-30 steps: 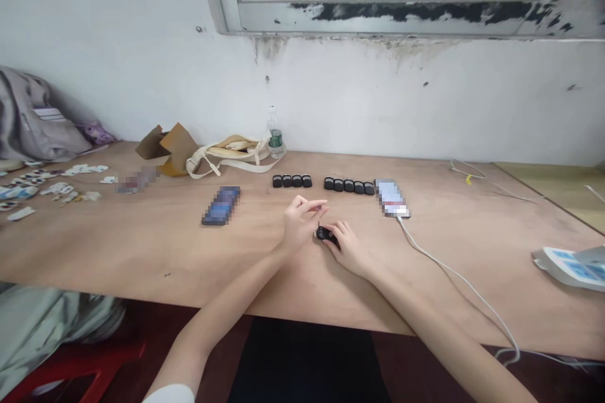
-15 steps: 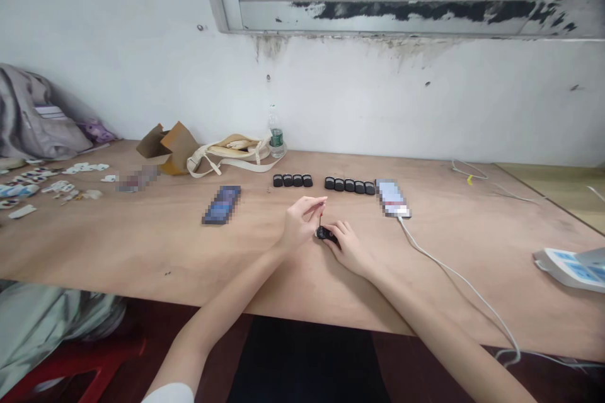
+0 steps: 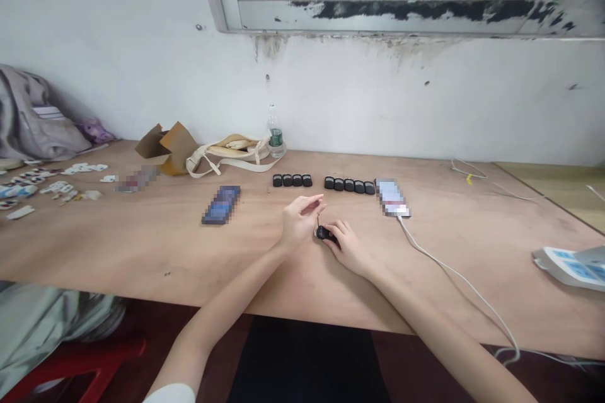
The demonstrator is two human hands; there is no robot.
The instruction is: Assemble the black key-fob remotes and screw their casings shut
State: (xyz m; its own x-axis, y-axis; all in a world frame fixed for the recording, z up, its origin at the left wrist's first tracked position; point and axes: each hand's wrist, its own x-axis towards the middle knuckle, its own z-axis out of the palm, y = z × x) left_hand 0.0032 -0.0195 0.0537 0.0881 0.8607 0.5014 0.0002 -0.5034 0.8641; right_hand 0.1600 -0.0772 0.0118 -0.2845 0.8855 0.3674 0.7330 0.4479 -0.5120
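Observation:
My left hand [image 3: 299, 220] is closed in a pinch on a small screwdriver [image 3: 318, 220], whose thin dark shaft points down. Its tip meets, or nearly meets, the left end of a small black plastic device [image 3: 325, 233]; I cannot tell whether they touch. My right hand [image 3: 347, 247] grips that device from the right and holds it against the wooden table [image 3: 265, 264]. Something whitish shows at the device's left edge. Beyond my hands stand two rows of similar black pieces with grey bands, a left row [image 3: 292, 181] and a longer right row [image 3: 349, 185].
A dark phone [image 3: 221, 204] lies to the left. To the right, another phone [image 3: 392, 197] is plugged into a white cable [image 3: 454, 276]. Further back are a paper bag [image 3: 177, 148], a cream bag [image 3: 231, 150] and a water bottle [image 3: 276, 138]. Small white parts [image 3: 59, 187] are scattered far left.
The fingers of my left hand have shifted slightly left and turned on the screwdriver's handle. My right hand and the black device stay in place.

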